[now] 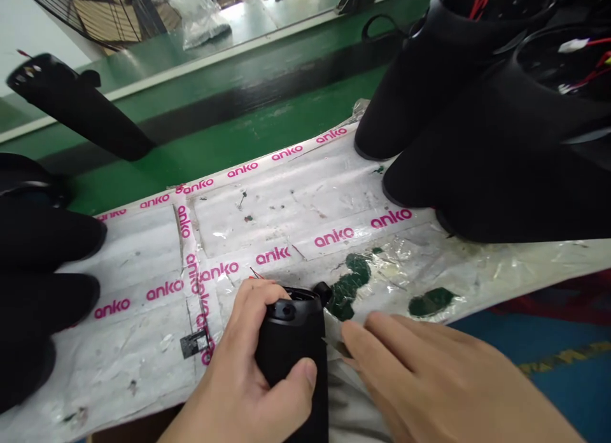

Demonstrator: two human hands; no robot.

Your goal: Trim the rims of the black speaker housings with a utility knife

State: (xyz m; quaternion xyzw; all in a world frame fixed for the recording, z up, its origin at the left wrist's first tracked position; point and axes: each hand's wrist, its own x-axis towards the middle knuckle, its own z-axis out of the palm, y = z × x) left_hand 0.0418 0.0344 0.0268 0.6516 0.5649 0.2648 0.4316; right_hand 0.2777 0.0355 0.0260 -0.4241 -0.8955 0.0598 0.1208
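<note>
Cylinder (pixel 293 341), black, held rim-up by the near side of the counter (pixel 229 220); base out of frame, so support below can't be told. Left hand (pixel 238 379) curled about it, fingers at the rim, thumb across the near face: a part-closed wrap. Right hand (pixel 420 366) bunched on a pale flat item (pixel 335 338), blurred; contact with the cylinder unclear. Judgement: brace with the left so nothing twists, bring the item in flat and lightly, clear of the small knob (pixel 323 293). Cylinder lies within the left hand's curve, just beside the right fingertips.
</note>
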